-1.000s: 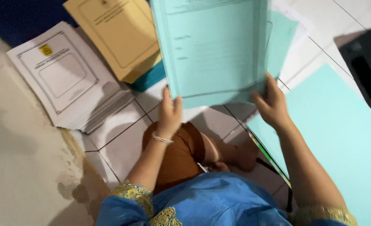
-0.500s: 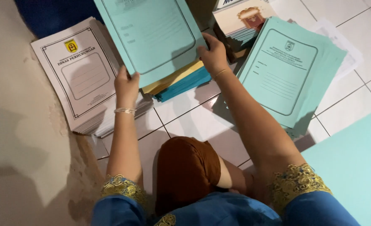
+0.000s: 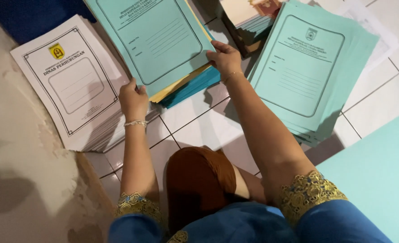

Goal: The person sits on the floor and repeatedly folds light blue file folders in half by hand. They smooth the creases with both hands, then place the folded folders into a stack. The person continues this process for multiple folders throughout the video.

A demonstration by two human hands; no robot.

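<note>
A white stack of printed covers (image 3: 71,85) is lying at the far left on the tiled floor (image 3: 195,121), leaning against a beige wall (image 3: 24,180). Just beside it, the left hand (image 3: 133,100) is gripping the lower left edge of a teal folder (image 3: 156,38), fingers curled together around the edge (thumb side hidden, cannot tell exactly). The folder is lying flat on top of a pile of yellow and blue folders (image 3: 188,85) at top centre. The right hand (image 3: 225,58) is pinching the folder's lower right corner, fingers pressed together on top. A bracelet (image 3: 135,123) is sitting on the left wrist. Further right, a second pile of teal folders (image 3: 307,72) is resting on the floor, well apart from the held one. A plain teal sheet (image 3: 375,175) is filling the lower right corner.
</note>
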